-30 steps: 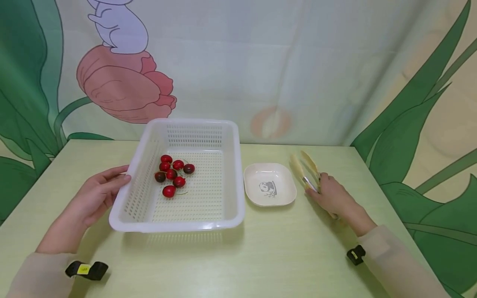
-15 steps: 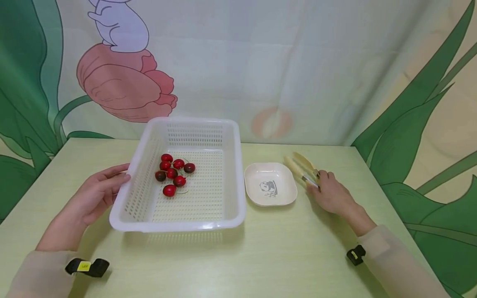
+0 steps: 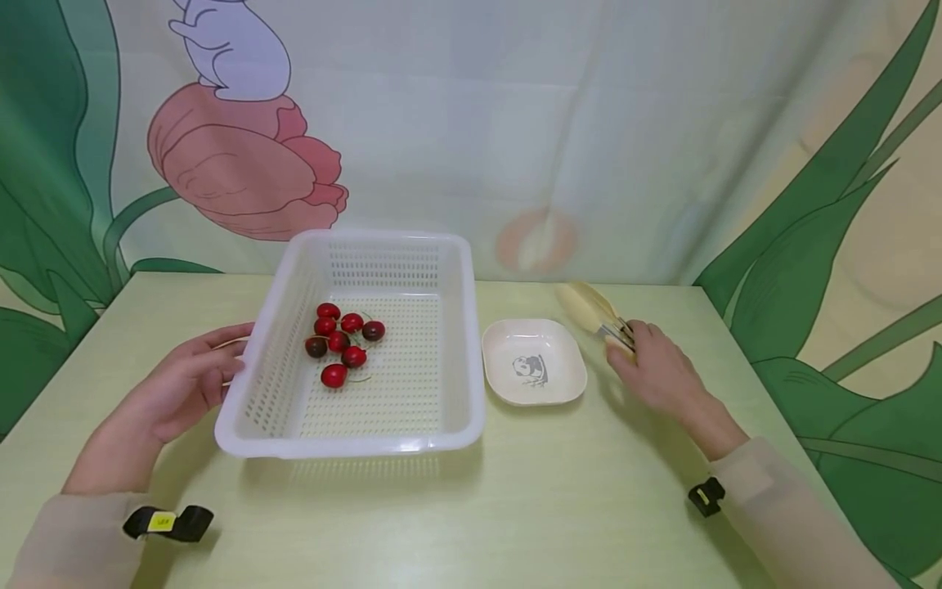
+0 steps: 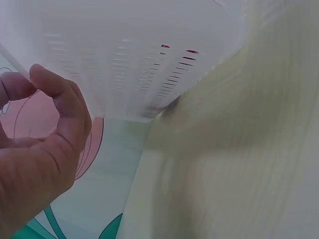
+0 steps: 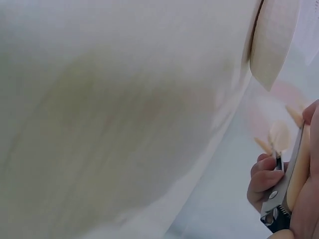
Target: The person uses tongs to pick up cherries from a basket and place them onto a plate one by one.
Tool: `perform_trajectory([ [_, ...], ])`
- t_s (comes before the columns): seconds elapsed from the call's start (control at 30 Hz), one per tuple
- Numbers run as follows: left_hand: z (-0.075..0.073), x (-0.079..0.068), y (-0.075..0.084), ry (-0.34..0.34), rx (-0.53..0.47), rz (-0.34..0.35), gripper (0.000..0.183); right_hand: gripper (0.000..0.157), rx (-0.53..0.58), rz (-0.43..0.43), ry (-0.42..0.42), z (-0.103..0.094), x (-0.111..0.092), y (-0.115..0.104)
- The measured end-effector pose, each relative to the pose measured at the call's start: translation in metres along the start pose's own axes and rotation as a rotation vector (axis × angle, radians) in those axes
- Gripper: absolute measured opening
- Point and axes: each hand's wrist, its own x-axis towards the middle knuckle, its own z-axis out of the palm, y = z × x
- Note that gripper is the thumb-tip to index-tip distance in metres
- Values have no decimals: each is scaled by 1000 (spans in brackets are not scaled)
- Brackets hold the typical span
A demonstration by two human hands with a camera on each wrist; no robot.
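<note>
My right hand (image 3: 662,368) grips a pair of tongs (image 3: 585,309) with beige heads and metal-edged handles, held to the right of the dish and pointing toward the back. In the right wrist view, fingers and thumb wrap the tongs' handles (image 5: 297,164); the heads are small and partly hidden. My left hand (image 3: 187,380) is at the left rim of a white plastic basket (image 3: 346,447), fingers loosely bent and fingertips right by the rim. The left wrist view shows a gap between its thumb and finger. Several red cherries (image 3: 334,375) lie in the basket's left half.
A small cream dish (image 3: 504,348) with a panda print stands just right of the basket. Both are on a pale green-yellow table (image 3: 515,507). Behind rises a printed cloth backdrop (image 3: 412,123) with leaves, a flower and a rabbit.
The tongs have swung up and leftward, and their heads have come closer together. My left thumb has drawn back slightly from the basket rim. Basket, cherries and dish have stayed put.
</note>
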Motion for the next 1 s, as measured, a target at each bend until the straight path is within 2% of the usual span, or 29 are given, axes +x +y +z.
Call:
perform_trajectory([
  [0.17,-1,1,2,20,28,-39,34,52,6,-57,47,-2,4,-1],
  [0.4,-3,-1,0,16,22,-43,33,47,-12,-126,101,-10,12,-11],
  [0.7,-3,0,0,33,32,-54,33,53,-132,-157,94,-21,23,-29],
  [1.0,0,3,1,65,105,-89,42,56,-149,-208,87,-27,37,-52],
])
